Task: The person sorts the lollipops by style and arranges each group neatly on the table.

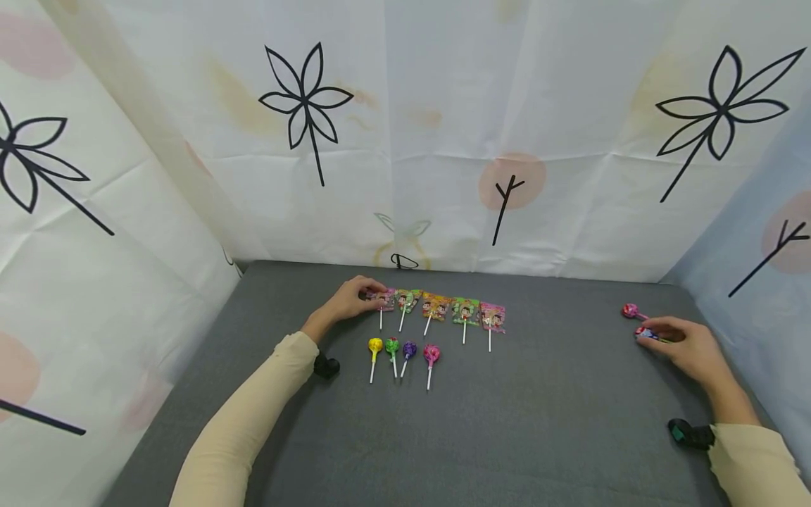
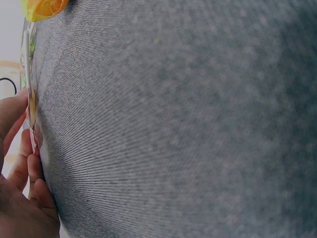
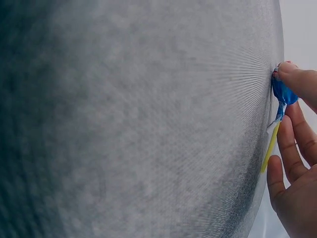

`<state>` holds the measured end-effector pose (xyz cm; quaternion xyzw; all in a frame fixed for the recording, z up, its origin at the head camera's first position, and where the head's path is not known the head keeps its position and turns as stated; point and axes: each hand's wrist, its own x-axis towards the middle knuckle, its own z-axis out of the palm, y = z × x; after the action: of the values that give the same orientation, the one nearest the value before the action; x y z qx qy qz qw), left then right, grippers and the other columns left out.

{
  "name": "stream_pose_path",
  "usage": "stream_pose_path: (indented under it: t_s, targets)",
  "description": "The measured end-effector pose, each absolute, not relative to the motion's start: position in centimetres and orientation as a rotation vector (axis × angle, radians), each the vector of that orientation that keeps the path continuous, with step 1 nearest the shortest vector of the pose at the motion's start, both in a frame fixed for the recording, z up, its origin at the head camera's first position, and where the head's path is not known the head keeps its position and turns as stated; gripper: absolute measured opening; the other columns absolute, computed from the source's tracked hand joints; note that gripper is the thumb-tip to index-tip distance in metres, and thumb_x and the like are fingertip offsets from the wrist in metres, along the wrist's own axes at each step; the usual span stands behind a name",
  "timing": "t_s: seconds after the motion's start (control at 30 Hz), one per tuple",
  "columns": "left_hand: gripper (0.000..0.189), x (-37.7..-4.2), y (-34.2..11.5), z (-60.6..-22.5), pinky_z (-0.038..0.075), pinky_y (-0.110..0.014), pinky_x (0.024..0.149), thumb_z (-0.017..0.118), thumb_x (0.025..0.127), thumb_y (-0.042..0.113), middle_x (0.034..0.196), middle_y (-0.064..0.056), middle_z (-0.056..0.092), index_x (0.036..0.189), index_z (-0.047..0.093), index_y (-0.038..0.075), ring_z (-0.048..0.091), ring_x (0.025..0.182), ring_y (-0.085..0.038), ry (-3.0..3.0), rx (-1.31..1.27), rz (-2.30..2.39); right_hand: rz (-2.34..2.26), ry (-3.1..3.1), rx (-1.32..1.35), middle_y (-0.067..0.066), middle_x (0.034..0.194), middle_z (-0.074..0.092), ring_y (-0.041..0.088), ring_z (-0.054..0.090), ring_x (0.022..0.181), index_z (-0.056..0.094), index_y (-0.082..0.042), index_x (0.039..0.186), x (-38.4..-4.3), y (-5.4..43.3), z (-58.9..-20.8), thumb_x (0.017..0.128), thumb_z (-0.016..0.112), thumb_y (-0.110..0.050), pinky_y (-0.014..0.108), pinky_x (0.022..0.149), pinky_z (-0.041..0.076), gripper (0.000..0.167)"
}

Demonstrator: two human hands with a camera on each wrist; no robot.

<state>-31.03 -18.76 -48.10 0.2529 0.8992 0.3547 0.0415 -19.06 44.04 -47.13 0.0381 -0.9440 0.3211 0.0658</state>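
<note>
My left hand (image 1: 352, 298) is at the left end of a row of flat-wrapped lollipops. Thumb and fingers pinch the leftmost one, a pink flat-packet lollipop (image 1: 384, 300) with a white stick, partly hidden by the fingers. Seen from the left wrist, the packet (image 2: 32, 106) is edge-on between thumb and fingers, low at the cloth. Far to the right, my right hand (image 1: 689, 350) pinches a blue-wrapped ball lollipop (image 3: 284, 90) by its head; its yellow stick (image 3: 270, 148) points back toward the palm. Just beyond those fingertips lies a pink-red ball lollipop (image 1: 630, 310).
Beside the left hand the row continues with green, orange (image 1: 436, 306), green and pink packets. Nearer lie yellow (image 1: 375, 346), green (image 1: 392, 346), purple (image 1: 409, 349) and pink (image 1: 431, 353) ball lollipops. Patterned curtains (image 1: 443, 141) border the grey cloth-covered table (image 1: 507, 436).
</note>
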Motion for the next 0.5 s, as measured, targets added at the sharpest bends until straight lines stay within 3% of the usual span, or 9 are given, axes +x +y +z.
stream_pose_path:
  t_s: [0.33,0.5]
  targets:
    - [0.028,-31.0,-18.9,-48.2,0.047,-0.051,0.092,0.074,0.095,0.013,0.115,-0.015,0.063,0.121,0.071,0.001,0.058,0.106,-0.033,2.762,0.814,1.089,1.035,-2.836,0.134,0.028,0.111,0.063,-0.015,0.048,0.08,0.065,0.01,0.118,-19.3,42.9,-46.8,0.095,0.075,-0.015,0.014,0.061,0.046,0.035]
    - [0.029,-31.1,-18.8,-48.2,0.045,-0.053,0.094,0.074,0.096,0.014,0.118,-0.015,0.062,0.122,0.071,0.002,0.057,0.109,-0.035,2.756,0.746,1.076,1.186,-2.775,0.203,-0.001,0.111,0.064,-0.014,0.054,0.086,0.062,0.009,0.124,-18.9,41.2,-46.1,0.098,0.071,-0.017,0.018,0.062,0.049,0.037]
